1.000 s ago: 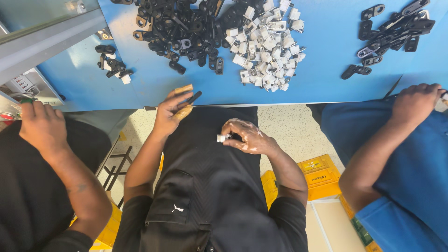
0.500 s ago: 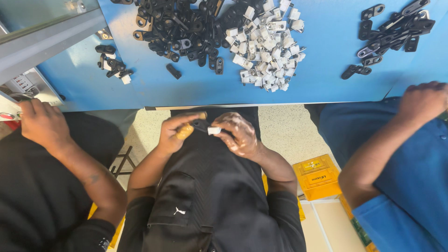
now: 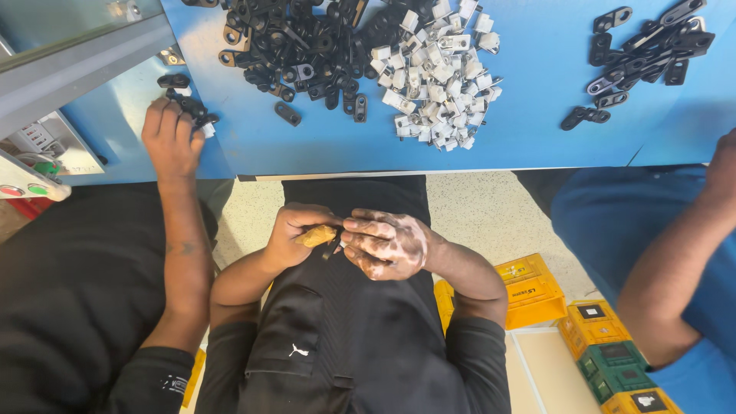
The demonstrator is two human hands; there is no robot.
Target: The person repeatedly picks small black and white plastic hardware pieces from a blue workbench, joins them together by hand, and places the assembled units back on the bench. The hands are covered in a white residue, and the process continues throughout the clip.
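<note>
Seen from above, over a lap in black clothing, just below the edge of a blue worktable (image 3: 537, 115). Left hand (image 3: 295, 234) curled shut around a short tan, wooden-looking handle (image 3: 318, 236), blunt and rounded, its tip aimed toward the other hand. Right hand (image 3: 387, 244) closed too, fingers bunched and pinching a small dark piece (image 3: 334, 247) that touches the handle's tip; shape of that piece too small and too covered to make out. Both hands meeting in mid-air above the lap, well apart from the table surface. On the table beyond: a large heap of black flat plastic clips with round eyelets (image 3: 299, 46), and touching it on the right a heap of small white blocky plastic parts (image 3: 437, 80). Further right, a smaller scatter of black elongated clips (image 3: 644, 54). At the left, a neighbouring person's hand (image 3: 172, 138) resting on a few black and white parts at the table edge. On the floor at the right, yellow and green plastic boxes (image 3: 613, 345).
</note>
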